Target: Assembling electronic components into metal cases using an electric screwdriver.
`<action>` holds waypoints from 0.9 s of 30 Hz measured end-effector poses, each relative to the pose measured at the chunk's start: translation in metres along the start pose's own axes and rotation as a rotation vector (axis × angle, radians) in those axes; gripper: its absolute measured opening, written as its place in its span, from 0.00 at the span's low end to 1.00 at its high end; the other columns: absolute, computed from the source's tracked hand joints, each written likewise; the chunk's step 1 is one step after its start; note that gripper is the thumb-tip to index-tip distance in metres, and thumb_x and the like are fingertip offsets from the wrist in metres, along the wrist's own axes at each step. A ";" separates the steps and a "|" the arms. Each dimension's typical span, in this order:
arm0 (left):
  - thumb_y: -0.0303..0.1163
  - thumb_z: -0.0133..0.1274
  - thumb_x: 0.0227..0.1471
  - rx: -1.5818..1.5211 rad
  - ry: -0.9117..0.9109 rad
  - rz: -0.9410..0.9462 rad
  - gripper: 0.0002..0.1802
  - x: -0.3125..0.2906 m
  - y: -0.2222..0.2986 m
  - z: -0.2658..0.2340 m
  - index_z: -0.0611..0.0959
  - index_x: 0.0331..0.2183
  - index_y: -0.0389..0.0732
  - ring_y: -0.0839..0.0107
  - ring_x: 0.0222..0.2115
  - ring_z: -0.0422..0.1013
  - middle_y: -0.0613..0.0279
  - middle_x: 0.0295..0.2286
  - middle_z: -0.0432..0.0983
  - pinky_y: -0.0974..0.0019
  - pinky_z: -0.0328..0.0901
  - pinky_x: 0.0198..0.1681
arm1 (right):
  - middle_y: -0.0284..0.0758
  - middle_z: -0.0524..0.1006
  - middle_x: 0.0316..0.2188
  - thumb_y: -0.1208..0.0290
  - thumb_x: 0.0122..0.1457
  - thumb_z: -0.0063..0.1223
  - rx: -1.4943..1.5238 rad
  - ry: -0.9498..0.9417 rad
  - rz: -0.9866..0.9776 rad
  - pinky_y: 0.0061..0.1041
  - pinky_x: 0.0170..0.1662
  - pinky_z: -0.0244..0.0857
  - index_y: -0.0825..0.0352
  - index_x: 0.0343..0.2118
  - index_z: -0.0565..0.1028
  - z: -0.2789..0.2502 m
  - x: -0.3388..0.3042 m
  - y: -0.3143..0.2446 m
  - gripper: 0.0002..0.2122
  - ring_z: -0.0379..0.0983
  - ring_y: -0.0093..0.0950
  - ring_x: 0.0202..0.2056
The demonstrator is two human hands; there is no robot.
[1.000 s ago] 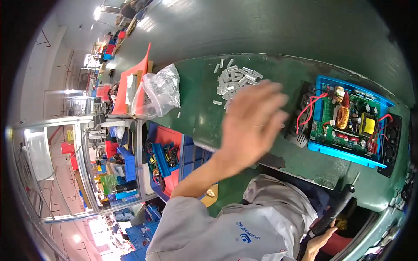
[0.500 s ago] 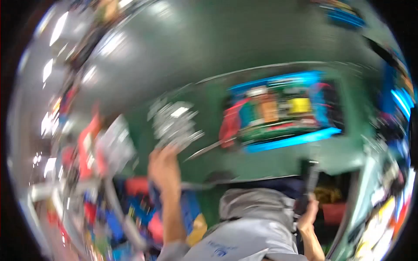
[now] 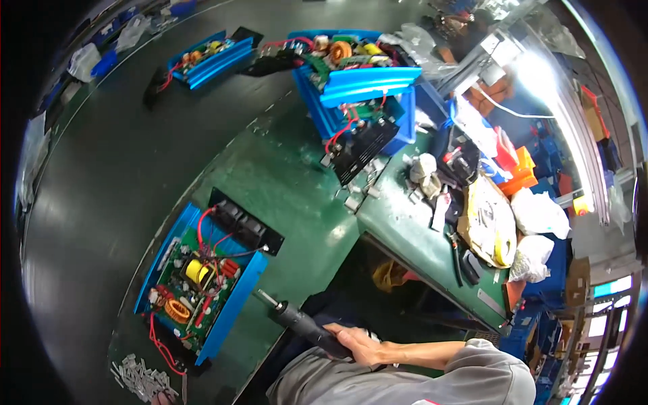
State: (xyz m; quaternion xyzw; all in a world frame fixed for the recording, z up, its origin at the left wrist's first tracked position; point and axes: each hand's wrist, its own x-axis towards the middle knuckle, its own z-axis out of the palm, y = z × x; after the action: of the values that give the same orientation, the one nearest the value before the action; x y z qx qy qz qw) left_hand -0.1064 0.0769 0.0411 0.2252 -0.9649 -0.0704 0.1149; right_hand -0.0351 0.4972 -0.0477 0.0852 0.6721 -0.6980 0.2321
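Note:
My right hand is wrapped round a black electric screwdriver, whose metal bit points up and left toward an open blue-sided circuit board unit. That unit lies on the green bench, with a yellow-wrapped transformer, a copper coil and red wires on its board. A black end plate hangs off its far end by wires. At the bottom edge, just a sliver of my left hand shows beside a pile of small silver metal pieces; its fingers are hardly visible.
Several similar units are stacked at the far bench end, and another unit lies on the dark surface. A side bench at right holds cutters, bags and a tape roll. A bright lamp stands behind it.
My view has swung to the right, bringing the stacked units and side bench into sight. The screwdriver stays in my right hand; my left hand has slipped almost out of view.

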 end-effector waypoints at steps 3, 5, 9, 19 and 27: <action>0.46 0.61 0.54 0.081 -0.090 -0.113 0.19 0.007 0.001 -0.015 0.89 0.35 0.39 0.51 0.31 0.77 0.50 0.31 0.83 0.51 0.70 0.36 | 0.35 0.76 0.33 0.49 0.72 0.25 0.049 -0.049 0.022 0.29 0.43 0.65 0.70 0.61 0.63 0.006 0.007 -0.002 0.29 0.71 0.26 0.36; 0.46 0.58 0.55 0.248 -0.196 -0.118 0.19 0.014 0.013 -0.014 0.89 0.35 0.40 0.49 0.31 0.77 0.51 0.30 0.82 0.49 0.70 0.36 | 0.32 0.77 0.33 0.37 0.68 0.23 0.000 -0.014 0.012 0.25 0.42 0.65 0.71 0.62 0.62 0.005 0.006 -0.002 0.37 0.71 0.22 0.35; 0.42 0.55 0.56 0.321 -0.220 -0.121 0.17 0.018 0.017 -0.011 0.87 0.39 0.40 0.48 0.33 0.76 0.48 0.34 0.81 0.47 0.69 0.37 | 0.31 0.76 0.33 0.38 0.69 0.23 0.035 -0.050 0.001 0.25 0.42 0.64 0.71 0.60 0.64 -0.003 0.009 0.000 0.37 0.70 0.21 0.35; 0.26 0.49 0.64 -0.864 -0.166 0.101 0.13 0.026 0.102 -0.012 0.78 0.48 0.34 0.78 0.32 0.72 0.63 0.34 0.75 0.73 0.69 0.35 | 0.33 0.76 0.33 0.43 0.71 0.22 0.018 -0.032 -0.014 0.27 0.44 0.63 0.71 0.58 0.66 0.003 0.003 0.001 0.33 0.69 0.23 0.36; 0.23 0.57 0.58 -0.845 -0.440 0.495 0.06 0.028 0.184 0.004 0.82 0.37 0.31 0.75 0.28 0.76 0.59 0.27 0.80 0.73 0.70 0.34 | 0.38 0.77 0.30 0.49 0.70 0.24 -0.347 0.095 -0.194 0.31 0.36 0.66 0.74 0.56 0.67 0.000 -0.009 0.004 0.30 0.73 0.29 0.31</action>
State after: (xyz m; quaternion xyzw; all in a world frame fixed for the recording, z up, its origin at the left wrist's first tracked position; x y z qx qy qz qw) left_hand -0.2090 0.2277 0.0774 -0.0950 -0.8780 -0.4692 0.0039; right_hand -0.0249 0.4991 -0.0474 0.0114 0.7976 -0.5859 0.1430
